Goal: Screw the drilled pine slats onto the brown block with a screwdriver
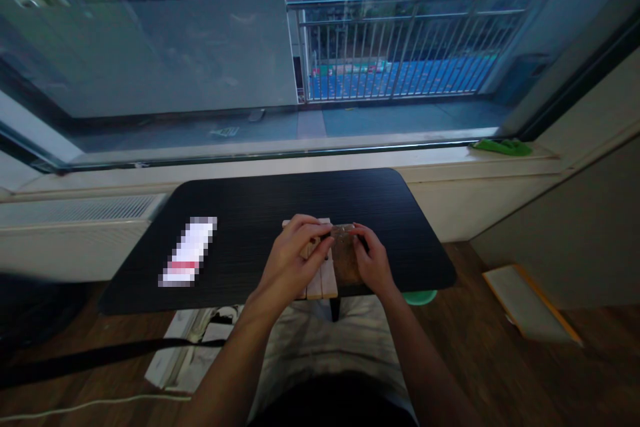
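Observation:
A black table stands under a wide window. At its near edge lie pale wooden slats side by side, with a brownish clear bag resting on their right part. My left hand is curled, its fingers pinched over the slats at the bag's top left. My right hand grips the right side of the bag, fingers closed on its upper edge. What the left fingertips pinch is too small and dim to name.
A blurred white-and-red flat object lies on the table's left. A green cloth sits on the windowsill at right. A board lies on the floor at right, and papers and cables under the table.

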Action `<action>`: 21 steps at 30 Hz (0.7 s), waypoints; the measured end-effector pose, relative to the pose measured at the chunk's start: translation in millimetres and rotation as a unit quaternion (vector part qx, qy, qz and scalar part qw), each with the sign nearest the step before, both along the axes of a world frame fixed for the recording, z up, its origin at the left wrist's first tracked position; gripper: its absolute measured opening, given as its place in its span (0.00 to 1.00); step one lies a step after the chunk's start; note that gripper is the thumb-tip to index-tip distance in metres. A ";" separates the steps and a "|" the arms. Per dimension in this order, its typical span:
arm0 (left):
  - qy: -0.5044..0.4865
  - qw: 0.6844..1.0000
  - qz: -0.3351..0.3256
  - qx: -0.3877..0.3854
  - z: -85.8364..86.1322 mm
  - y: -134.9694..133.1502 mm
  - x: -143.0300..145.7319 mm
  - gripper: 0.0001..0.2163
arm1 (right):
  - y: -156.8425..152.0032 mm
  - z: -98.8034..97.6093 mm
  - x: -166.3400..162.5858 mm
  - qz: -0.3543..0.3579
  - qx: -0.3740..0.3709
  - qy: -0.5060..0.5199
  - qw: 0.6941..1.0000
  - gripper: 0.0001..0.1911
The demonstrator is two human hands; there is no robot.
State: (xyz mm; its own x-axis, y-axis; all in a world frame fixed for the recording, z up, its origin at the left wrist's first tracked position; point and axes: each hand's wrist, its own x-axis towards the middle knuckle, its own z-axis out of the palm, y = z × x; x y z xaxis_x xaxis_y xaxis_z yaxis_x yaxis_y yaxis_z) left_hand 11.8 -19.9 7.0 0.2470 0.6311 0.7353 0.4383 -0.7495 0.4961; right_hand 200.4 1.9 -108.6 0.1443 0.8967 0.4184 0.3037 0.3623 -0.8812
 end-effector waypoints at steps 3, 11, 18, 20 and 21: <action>0.001 1.000 0.003 0.003 -0.4 -0.7 0.1 0.07 | 0.1 -0.2 0.0 0.000 -0.001 0.000 1.000 0.09; 0.003 1.000 0.002 0.008 -2.1 0.6 -0.2 0.08 | 1.1 -2.7 0.7 0.001 -0.006 -0.004 1.000 0.09; 0.008 1.000 0.004 0.015 -0.7 0.3 0.4 0.08 | 2.6 -5.1 0.5 0.004 -0.007 -0.005 1.000 0.09; 0.009 1.000 0.005 0.016 -0.2 0.0 0.5 0.08 | 2.6 -4.9 0.7 0.004 -0.007 -0.005 1.000 0.09; 0.009 1.000 0.005 0.016 0.0 0.0 0.4 0.08 | 2.4 -4.7 0.8 0.004 -0.007 -0.005 1.000 0.09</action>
State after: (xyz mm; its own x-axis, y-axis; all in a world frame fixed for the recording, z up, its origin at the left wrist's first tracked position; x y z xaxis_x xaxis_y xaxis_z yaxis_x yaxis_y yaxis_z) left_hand 12.3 -19.9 7.1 0.2546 0.6098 0.7505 0.4543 -0.7606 0.4639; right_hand 201.2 4.3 -113.2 0.1321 0.9036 0.4076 0.3093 0.3531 -0.8830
